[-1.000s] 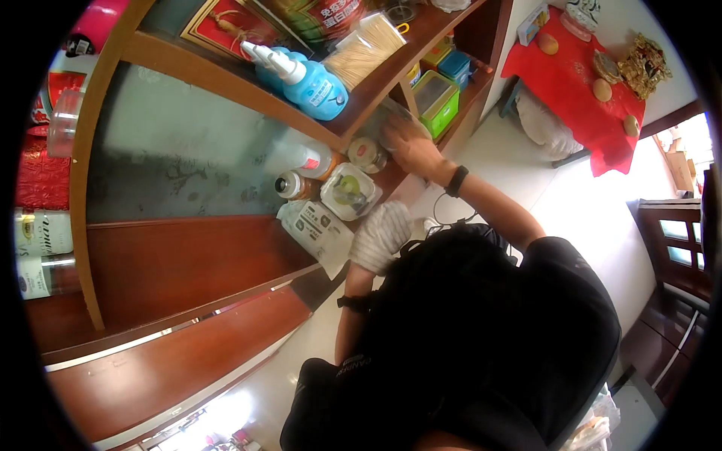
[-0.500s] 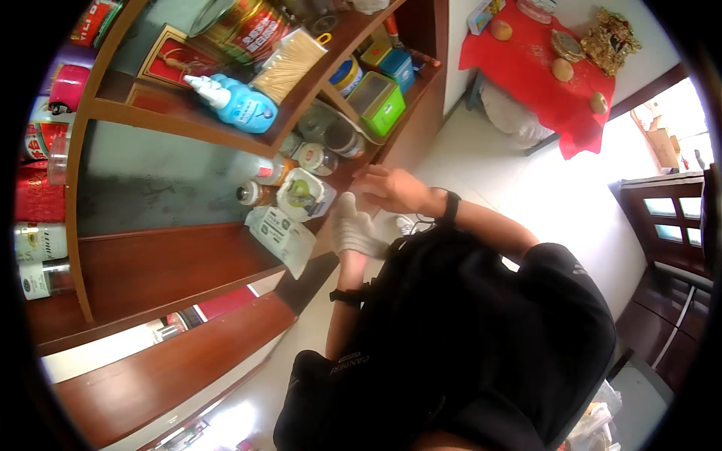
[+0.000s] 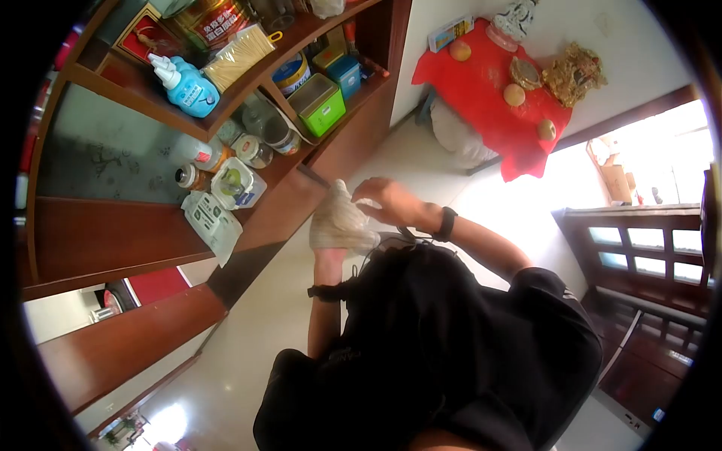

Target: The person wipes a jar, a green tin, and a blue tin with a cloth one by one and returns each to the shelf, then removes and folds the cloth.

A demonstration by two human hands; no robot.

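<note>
A pale striped cloth or mitt (image 3: pixel 335 218) covers my left hand (image 3: pixel 329 259) past the wrist, so its fingers are hidden. Just to the right of it is my right hand (image 3: pixel 395 203), bare, its fingers loosely curved and apart with nothing seen between them. Both hands are over the floor, away from the cabinet shelf (image 3: pixel 297 154). On that shelf stand a lidded glass jar (image 3: pixel 253 151), a square clear container (image 3: pixel 239 184), a small dark-capped jar (image 3: pixel 192 178) and a white packet (image 3: pixel 213 225).
An upper shelf holds a blue pump bottle (image 3: pixel 192 94) and a bag of toothpicks (image 3: pixel 241 59). A green box (image 3: pixel 320 105) stands in the side compartment. Across the floor is a table with a red cloth (image 3: pixel 481 90), bearing round items and a gold ornament (image 3: pixel 574 74).
My right hand has drawn back from the jars on the shelf to beside my left hand. My covered left hand is farther from the shelf. The view has shifted, moving the cabinet leftward.
</note>
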